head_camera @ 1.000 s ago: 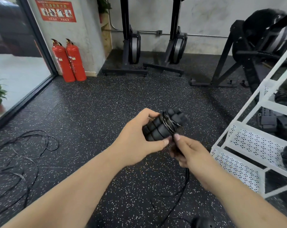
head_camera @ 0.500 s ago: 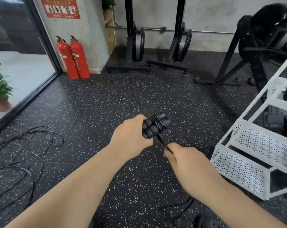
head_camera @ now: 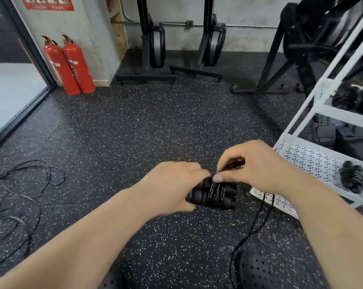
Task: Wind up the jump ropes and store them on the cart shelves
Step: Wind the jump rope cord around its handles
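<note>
My left hand (head_camera: 172,184) grips a pair of black ribbed jump rope handles (head_camera: 209,195), held side by side with several turns of black cord wound round them. My right hand (head_camera: 257,165) is above and to the right of the bundle, pinching the cord against the wraps. The loose cord (head_camera: 251,226) hangs from my right hand down to the floor. A white cart (head_camera: 314,161) with perforated shelves stands at the right. Wound black ropes lie on its lower shelf (head_camera: 352,177) and upper shelf (head_camera: 351,99).
Loose black ropes (head_camera: 20,197) sprawl on the speckled rubber floor at the left. Two red fire extinguishers (head_camera: 69,65) stand by the glass door. Black rowing machines (head_camera: 153,49) and a large black gym machine (head_camera: 314,38) line the back wall. A black shoe (head_camera: 257,270) shows below.
The view tilted down and both hands dropped lower. My right hand came from below the handles up over them, carrying the cord round for another turn.
</note>
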